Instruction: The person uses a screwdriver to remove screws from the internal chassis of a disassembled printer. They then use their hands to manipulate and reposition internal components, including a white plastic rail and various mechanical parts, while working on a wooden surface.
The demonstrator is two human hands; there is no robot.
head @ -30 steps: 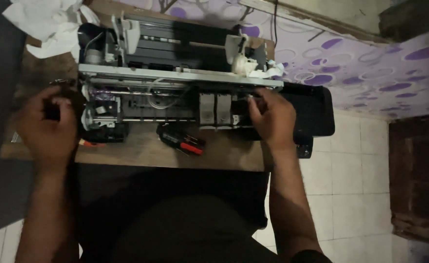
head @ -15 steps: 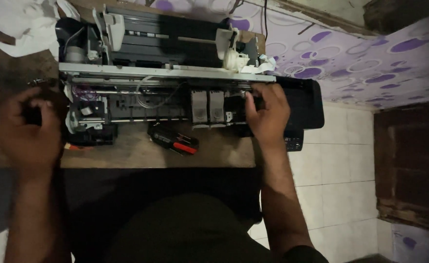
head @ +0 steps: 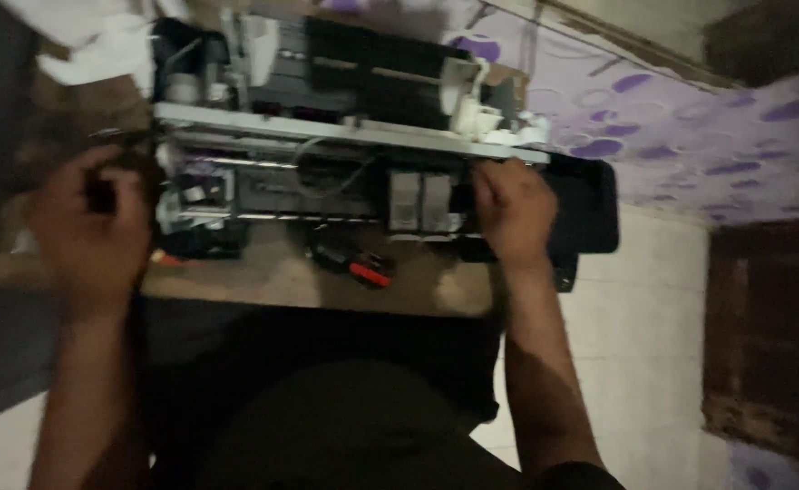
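**Left hand drifts off the printer's end**

Since half a second ago the left hand has edged rightward, blurred, clenched on something small and dark I cannot identify. Right hand grips the opened grey-and-black printer chassis on the brown wooden bench; its fingertips are hidden inside.

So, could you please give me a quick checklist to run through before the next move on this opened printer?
1. Right hand gripping the printer at its carriage end: ok.
2. Left hand at the printer's left end, grip blurred: cannot tell.
3. Printer fully on the wooden table: not ok, its right end overhangs.
4. Red-handled tool lying clear of both hands: ok.
5. White cloth clear of the mechanism: cannot tell.
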